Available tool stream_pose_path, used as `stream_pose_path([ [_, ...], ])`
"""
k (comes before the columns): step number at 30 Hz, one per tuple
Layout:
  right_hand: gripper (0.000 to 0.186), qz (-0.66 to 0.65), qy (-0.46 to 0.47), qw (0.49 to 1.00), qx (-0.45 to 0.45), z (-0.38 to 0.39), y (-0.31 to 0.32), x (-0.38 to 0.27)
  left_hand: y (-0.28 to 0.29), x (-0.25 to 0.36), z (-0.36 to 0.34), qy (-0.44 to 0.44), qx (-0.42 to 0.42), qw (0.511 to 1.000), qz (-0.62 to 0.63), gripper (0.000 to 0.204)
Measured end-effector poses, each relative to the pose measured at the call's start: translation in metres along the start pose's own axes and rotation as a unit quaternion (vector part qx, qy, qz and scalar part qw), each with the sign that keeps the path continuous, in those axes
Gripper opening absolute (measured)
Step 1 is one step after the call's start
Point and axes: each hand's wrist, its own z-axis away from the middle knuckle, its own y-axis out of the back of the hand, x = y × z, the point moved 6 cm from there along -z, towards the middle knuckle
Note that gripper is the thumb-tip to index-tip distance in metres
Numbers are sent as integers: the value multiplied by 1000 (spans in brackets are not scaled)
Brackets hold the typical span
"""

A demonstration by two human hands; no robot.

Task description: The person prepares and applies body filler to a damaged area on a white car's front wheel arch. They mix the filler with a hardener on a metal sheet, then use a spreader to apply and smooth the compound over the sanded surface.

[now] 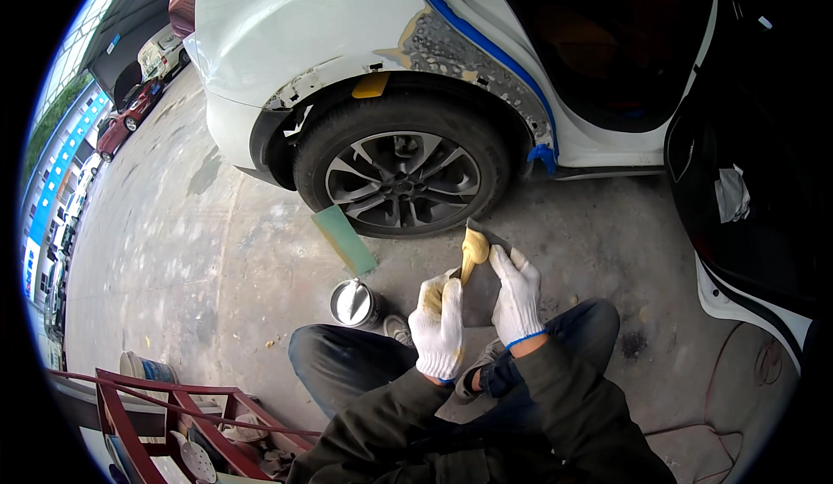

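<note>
My left hand (437, 321), in a white knit glove, is closed with the thumb laid along a thin scraper (455, 273), mostly hidden by the fingers. My right hand (517, 289), gloved the same way, pinches a flat grey filler spreader (498, 240). A lump of yellow body filler (474, 248) lies between the two tools, its tail hanging toward the left hand. Beyond the hands stands a white car's rear wheel (403, 178). Above it, the fender has a sanded grey patch (473, 52) edged with blue masking tape (496, 41).
Left of my hands stands a metal can (354, 302), with a green board (345, 239) behind it. A red metal frame (186, 419) and a bucket (146, 367) are at lower left. The car's door (755, 215) is swung out on the right. A hose (707, 397) lies on the floor.
</note>
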Motion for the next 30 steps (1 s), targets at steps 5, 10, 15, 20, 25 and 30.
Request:
stream_pose_path([
  [5, 26, -117, 61, 991, 35, -16, -1, -52, 12, 7, -3, -18, -27, 992, -120, 14],
  [10, 27, -2, 88, 984, -156, -9, -16, -83, 23, 8, -26, -47, 9, 997, -59, 13],
  [15, 30, -6, -25, 971, -236, 3, -15, -66, 33, 11, -45, -88, 45, 991, -90, 13],
  [20, 34, 88, -4, 958, -274, 10, -21, -69, 38, 17, -48, -111, 73, 981, -142, 15],
  [25, 33, 140, 24, 944, -298, 15, -20, -69, 39, 25, -43, -108, 79, 981, -138, 15],
  [30, 29, 245, 8, 913, -326, 17, -10, -62, 49, 21, -46, -88, 96, 991, -38, 15],
])
